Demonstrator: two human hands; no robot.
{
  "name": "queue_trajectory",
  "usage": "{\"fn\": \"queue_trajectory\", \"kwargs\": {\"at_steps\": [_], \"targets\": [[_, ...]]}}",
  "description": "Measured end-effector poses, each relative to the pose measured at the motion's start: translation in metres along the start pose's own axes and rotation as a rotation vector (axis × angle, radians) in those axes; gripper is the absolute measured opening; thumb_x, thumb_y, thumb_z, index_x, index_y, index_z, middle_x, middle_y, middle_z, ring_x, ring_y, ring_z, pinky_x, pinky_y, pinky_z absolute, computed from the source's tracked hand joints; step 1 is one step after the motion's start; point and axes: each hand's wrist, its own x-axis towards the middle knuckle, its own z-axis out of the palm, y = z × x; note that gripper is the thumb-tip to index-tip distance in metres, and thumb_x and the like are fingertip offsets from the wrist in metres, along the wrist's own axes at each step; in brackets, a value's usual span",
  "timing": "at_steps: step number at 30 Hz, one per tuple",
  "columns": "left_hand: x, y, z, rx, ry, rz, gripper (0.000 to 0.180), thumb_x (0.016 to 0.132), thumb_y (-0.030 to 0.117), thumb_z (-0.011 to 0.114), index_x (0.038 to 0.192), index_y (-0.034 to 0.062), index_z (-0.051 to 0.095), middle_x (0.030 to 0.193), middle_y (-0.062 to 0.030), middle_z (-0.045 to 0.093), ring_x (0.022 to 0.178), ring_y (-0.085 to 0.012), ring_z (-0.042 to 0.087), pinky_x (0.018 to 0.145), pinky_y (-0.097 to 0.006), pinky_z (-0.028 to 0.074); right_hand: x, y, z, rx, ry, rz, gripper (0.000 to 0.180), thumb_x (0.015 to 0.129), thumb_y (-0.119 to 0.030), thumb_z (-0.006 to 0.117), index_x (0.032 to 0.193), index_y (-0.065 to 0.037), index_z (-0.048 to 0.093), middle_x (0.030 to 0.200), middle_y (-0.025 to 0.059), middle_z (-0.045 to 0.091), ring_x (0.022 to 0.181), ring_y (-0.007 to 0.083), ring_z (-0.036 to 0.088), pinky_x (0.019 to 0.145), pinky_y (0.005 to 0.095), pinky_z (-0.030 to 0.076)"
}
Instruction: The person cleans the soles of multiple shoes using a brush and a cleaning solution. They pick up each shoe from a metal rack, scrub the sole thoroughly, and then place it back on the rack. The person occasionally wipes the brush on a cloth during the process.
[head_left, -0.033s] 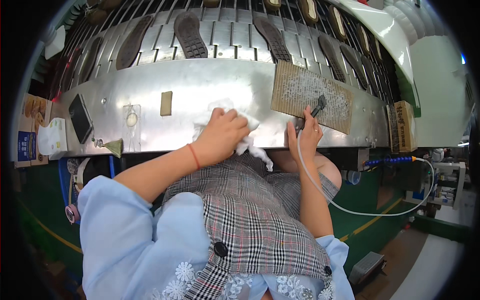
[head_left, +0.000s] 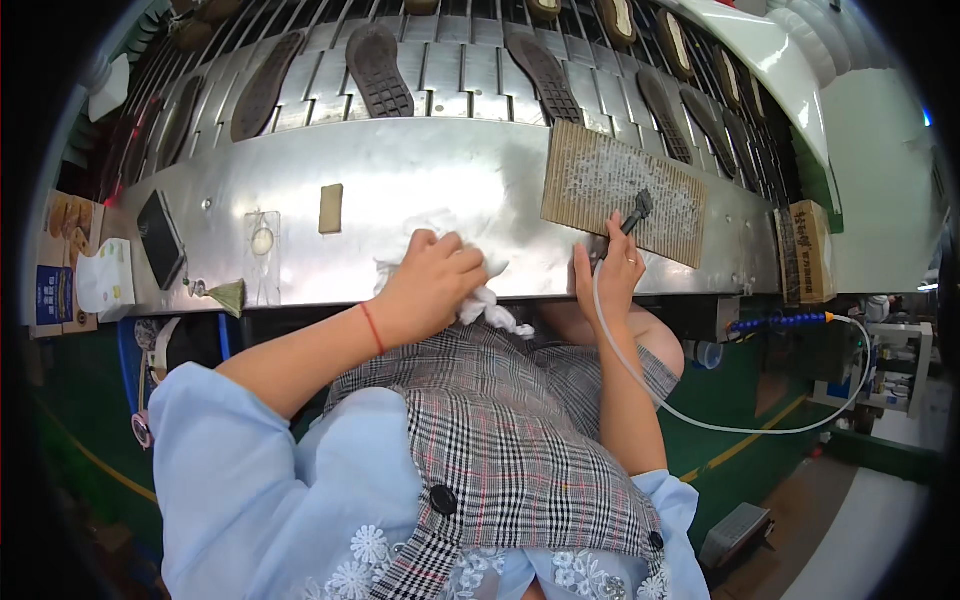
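Observation:
My left hand is closed on a crumpled white cloth at the front edge of the metal worktop. Part of that cloth hangs over the edge, and the rest is bunched beneath my fingers. In my right hand is a dark brush with a pale, thin hose running back from it. Its head rests on corrugated cardboard smeared with whitish residue.
Beyond the worktop, a slatted conveyor carries several dark shoe soles. A tan block, a black phone-like slab and a small tassel lie on the left. A brown carton stands at the right end.
My left hand has slid slightly left along the worktop edge, dragging the white cloth with it. The right hand and the brush look unmoved.

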Motion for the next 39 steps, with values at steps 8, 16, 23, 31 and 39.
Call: {"fn": "queue_trajectory", "kwargs": {"at_steps": [8,16,23,31,39], "targets": [[0.078,-0.034,0.028,0.139,0.18,-0.092,0.014,0.075,0.014,0.066,0.088,0.0119,0.064,0.092,-0.0013,0.058,0.096,-0.0222,0.054,0.084,-0.042,0.036,0.002,-0.008,0.0,-0.015,0.004,-0.022,0.06,0.082,-0.018,0.07,0.132,0.002,0.046,0.141,0.0238,0.05,0.125,0.0426,0.048,0.106,0.0486,0.03],[-0.007,0.015,-0.003,0.005,-0.018,-0.025,0.035,0.075,0.008,0.062,0.11,0.0083,0.064,0.096,-0.0022,0.056,0.096,-0.0221,0.053,0.088,-0.04,0.036,-0.003,-0.01,-0.001,-0.027,0.02,-0.042,0.06,0.08,-0.016,0.07,0.131,0.003,0.045,0.141,0.0255,0.049,0.123,0.0425,0.049,0.105,0.0488,0.032],[-0.014,0.016,-0.004,-0.151,-0.045,-0.079,0.032,0.074,0.008,0.068,0.105,0.0105,0.064,0.097,-0.0032,0.057,0.094,-0.0243,0.052,0.086,-0.041,0.034,-0.001,-0.016,-0.004,0.012,0.009,-0.037,0.056,0.08,-0.015,0.069,0.128,0.004,0.048,0.141,0.026,0.048,0.123,0.0433,0.048,0.106,0.0496,0.033],[0.024,-0.015,-0.008,-0.12,0.217,-0.312,0.027,0.079,0.011,0.067,0.105,0.0102,0.061,0.101,-0.0068,0.056,0.101,-0.0269,0.052,0.089,-0.042,0.034,-0.004,-0.012,-0.006,0.009,-0.02,-0.03,0.055,0.081,-0.015,0.068,0.129,0.003,0.048,0.141,0.0236,0.05,0.121,0.0414,0.049,0.107,0.0485,0.031],[-0.138,-0.183,-0.138,0.448,0.446,-0.962,0.026,0.082,0.021,0.07,0.106,0.0151,0.062,0.108,-0.0036,0.06,0.107,-0.027,0.053,0.09,-0.046,0.033,-0.024,-0.086,-0.005,0.169,-0.137,-0.099,0.053,0.08,-0.005,0.064,0.13,0.004,0.047,0.145,0.023,0.046,0.124,0.0412,0.048,0.105,0.0477,0.031]]}}
